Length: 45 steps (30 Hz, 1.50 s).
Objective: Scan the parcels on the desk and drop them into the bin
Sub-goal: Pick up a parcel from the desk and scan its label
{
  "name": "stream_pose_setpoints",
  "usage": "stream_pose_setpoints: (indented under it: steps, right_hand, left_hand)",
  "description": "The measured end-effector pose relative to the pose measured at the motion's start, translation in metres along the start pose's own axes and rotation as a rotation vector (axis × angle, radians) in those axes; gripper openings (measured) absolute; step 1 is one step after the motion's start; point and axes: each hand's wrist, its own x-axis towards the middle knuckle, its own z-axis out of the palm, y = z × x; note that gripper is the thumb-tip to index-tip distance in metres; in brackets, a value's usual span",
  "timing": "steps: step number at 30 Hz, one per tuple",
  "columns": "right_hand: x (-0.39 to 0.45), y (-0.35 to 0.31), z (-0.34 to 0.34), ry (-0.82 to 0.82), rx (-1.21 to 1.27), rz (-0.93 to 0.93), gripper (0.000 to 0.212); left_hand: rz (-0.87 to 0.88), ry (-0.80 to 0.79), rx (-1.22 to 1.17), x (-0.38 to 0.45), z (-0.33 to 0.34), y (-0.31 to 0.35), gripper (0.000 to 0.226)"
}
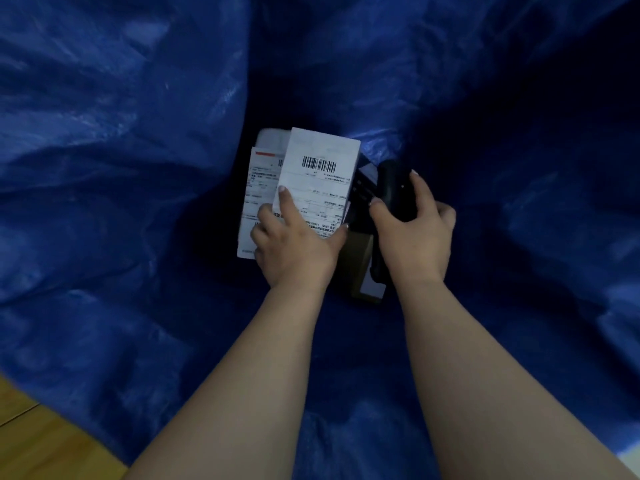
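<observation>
I look straight down into the bin, a deep blue woven bag point(138, 168). My left hand point(298, 244) grips a white parcel point(320, 171) by its near edge, label and barcode facing up, low inside the bag. My right hand point(415, 233) holds a black handheld scanner point(393, 192) just right of that parcel. Under the held parcel lies another white labelled parcel point(258, 188), and a brown cardboard box point(360, 261) sits below my right hand on the bag's bottom.
The bag's crinkled blue walls surround both forearms on every side. A strip of wooden floor point(41, 438) shows at the lower left outside the bag.
</observation>
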Motion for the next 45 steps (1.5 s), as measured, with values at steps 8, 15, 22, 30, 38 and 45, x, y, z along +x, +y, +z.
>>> stream_pose_setpoints:
  steps: [8,15,22,30,38,45]
  right_hand:
    - [-0.008,-0.002,0.006,0.002,-0.009,-0.007,0.069]
    - [-0.034,-0.019,-0.012,0.062,0.078,-0.041,0.068]
    - [-0.085,-0.051,-0.05,0.149,0.167,-0.09,0.064]
    - [-0.151,-0.084,-0.115,0.254,0.247,-0.199,0.064]
    - [-0.187,-0.064,-0.197,0.419,0.33,-0.213,0.066]
    - [-0.213,-0.011,-0.281,0.632,0.402,-0.15,0.065]
  left_hand:
    - [0.016,-0.045,0.083,0.002,-0.003,-0.003,0.115]
    - [0.11,-0.045,0.144,-0.01,-0.036,-0.006,0.089]
    - [0.31,0.144,0.107,-0.038,-0.109,0.014,0.078]
    - [0.539,0.211,0.049,-0.099,-0.173,0.058,0.077]
    - [0.807,0.161,0.003,-0.165,-0.19,0.105,0.061]
    - [1.034,0.104,-0.015,-0.253,-0.169,0.16,0.057]
